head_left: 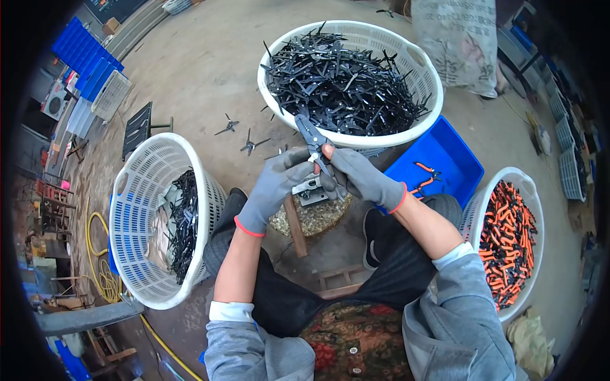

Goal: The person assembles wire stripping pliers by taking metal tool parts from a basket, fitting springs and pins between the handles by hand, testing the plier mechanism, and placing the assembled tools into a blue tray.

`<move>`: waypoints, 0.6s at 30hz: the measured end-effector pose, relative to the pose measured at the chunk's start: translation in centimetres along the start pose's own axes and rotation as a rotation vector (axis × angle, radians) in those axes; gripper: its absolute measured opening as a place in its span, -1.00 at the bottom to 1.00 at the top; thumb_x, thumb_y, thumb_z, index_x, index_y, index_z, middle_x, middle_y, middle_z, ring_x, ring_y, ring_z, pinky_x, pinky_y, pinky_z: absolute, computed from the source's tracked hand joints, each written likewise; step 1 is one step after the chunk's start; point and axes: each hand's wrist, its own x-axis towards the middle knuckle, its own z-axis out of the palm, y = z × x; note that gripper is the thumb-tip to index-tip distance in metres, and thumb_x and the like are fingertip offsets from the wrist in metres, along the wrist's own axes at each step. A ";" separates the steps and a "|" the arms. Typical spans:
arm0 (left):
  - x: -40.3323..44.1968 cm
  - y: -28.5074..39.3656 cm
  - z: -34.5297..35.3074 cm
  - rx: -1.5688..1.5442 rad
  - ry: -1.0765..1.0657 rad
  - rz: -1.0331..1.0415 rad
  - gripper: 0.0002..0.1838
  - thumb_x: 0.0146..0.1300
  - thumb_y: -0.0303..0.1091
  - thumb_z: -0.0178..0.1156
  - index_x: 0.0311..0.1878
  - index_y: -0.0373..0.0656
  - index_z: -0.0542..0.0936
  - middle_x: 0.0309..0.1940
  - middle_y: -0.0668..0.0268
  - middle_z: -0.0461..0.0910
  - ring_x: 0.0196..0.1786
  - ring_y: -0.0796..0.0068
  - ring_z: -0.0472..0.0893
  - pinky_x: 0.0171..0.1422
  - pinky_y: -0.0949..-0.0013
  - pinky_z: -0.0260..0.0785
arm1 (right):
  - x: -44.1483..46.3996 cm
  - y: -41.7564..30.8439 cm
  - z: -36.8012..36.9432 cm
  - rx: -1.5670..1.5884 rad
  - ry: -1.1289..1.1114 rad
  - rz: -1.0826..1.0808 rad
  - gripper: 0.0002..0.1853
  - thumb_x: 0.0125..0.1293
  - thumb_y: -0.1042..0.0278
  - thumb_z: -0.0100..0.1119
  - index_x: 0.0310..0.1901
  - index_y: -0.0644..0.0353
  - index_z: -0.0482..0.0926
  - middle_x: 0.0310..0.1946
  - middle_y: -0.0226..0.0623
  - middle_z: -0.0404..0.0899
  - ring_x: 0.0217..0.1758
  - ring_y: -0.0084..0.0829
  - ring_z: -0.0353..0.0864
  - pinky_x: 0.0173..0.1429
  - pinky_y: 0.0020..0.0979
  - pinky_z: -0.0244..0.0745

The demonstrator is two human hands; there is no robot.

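Between my hands is a dark metal pair of pliers [311,135], jaws pointing up and away from me, with bare handles. My left hand [274,185], in a grey glove with a red cuff, closes its fingers on the pliers' left side near the pivot. My right hand [368,178], gloved the same way, grips them from the right, its thumb near the pivot. Beneath the hands, a small metal block [311,192] sits on a round stone-like stand [321,219], partly hidden. A wooden bar [295,227] leans against that stand.
A white basket [434,95] heaped with dark plier parts stands ahead. Another white basket [121,219] at left holds more. At right, a blue tray [467,162] holds orange-handled pliers [429,173], beside a basket [539,222] full of them. Loose pliers [254,143] lie on the floor.
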 end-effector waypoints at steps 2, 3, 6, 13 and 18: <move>-0.3 0.3 -0.2 0.001 0.014 -0.016 -0.64 0.28 -0.23 0.09 0.00 -0.32 0.53 -0.19 0.37 0.57 -0.14 0.62 0.50 0.05 0.47 0.32 | -0.1 -0.3 0.1 -0.047 -0.051 0.028 -0.60 0.38 -0.06 -0.07 -0.29 0.16 0.49 -0.58 -0.51 0.43 -0.58 -0.71 0.38 -0.55 -0.65 0.23; -0.5 0.4 -0.1 -0.023 0.047 -0.036 -0.65 0.28 -0.24 0.09 0.00 -0.31 0.54 -0.18 0.37 0.58 -0.13 0.62 0.50 0.05 0.47 0.31 | -0.3 -0.9 0.6 -0.091 -0.057 0.047 -0.63 0.36 -0.02 -0.03 -0.29 0.16 0.50 -0.58 -0.51 0.44 -0.58 -0.72 0.38 -0.55 -0.65 0.23; -0.7 0.7 -0.1 -0.067 0.068 -0.008 -0.66 0.27 -0.30 0.13 0.03 -0.32 0.53 -0.18 0.37 0.59 -0.14 0.64 0.50 0.03 0.50 0.33 | -0.4 -0.8 0.8 -0.078 -0.089 0.108 -0.69 0.29 0.05 0.09 -0.36 0.16 0.49 -0.61 -0.49 0.45 -0.62 -0.71 0.39 -0.58 -0.66 0.23; -0.7 -0.3 -0.9 -0.030 0.034 -0.040 -0.69 0.27 -0.34 0.15 0.00 -0.34 0.54 -0.18 0.35 0.59 -0.13 0.66 0.51 0.01 0.51 0.36 | -0.2 -0.9 0.5 -0.266 -0.093 0.107 -0.67 0.31 0.03 0.05 -0.38 0.15 0.46 -0.66 -0.46 0.46 -0.66 -0.67 0.42 -0.63 -0.64 0.21; 0.1 -0.8 -0.5 -0.043 0.072 -0.047 -0.60 0.30 -0.23 0.10 0.05 -0.37 0.49 -0.10 0.27 0.57 -0.05 0.55 0.52 0.11 0.45 0.34 | 0.4 1.0 -0.4 -0.074 -0.067 0.137 -0.66 0.34 -0.01 0.00 -0.34 0.14 0.46 -0.62 -0.47 0.48 -0.65 -0.65 0.46 -0.64 -0.65 0.21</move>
